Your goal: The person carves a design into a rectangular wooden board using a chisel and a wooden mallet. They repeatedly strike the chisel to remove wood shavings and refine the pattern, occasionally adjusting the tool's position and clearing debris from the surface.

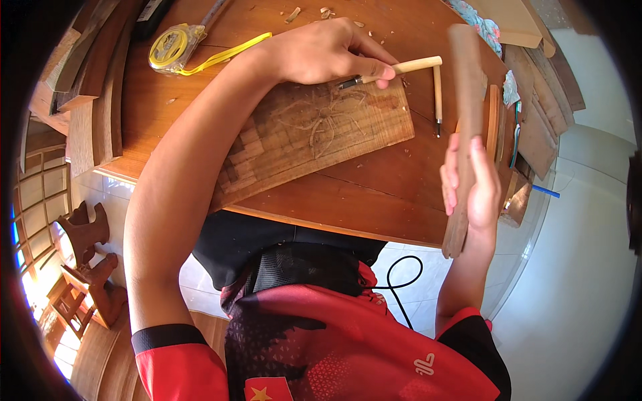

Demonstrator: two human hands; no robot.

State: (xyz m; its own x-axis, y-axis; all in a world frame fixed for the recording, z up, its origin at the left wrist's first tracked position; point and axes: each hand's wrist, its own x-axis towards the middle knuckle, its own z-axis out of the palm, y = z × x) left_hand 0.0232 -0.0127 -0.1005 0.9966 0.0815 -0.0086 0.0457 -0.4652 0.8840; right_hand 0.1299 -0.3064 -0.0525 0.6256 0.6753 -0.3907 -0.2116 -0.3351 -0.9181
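Note:
My left hand [324,53] is closed on a carving gouge [420,65]; its pale wooden handle sticks out to the right and its dark metal end points left, down near the board. Under that hand a brown wooden board [281,150] lies slanted on the table, with a branching pattern of lines cut in its surface. In my right hand [480,190] is a long brown wooden stick [466,87], held roughly upright at the board's right and blurred at its top. A second gouge [438,93] rests on the table between the board and the stick.
A clear tape measure [175,48] with a yellow strap lies at the far left of the wooden table [374,194]. Wood strips [107,87] are stacked on the left, and more wood pieces [535,113] on the right. Shavings [326,13] lie at the back.

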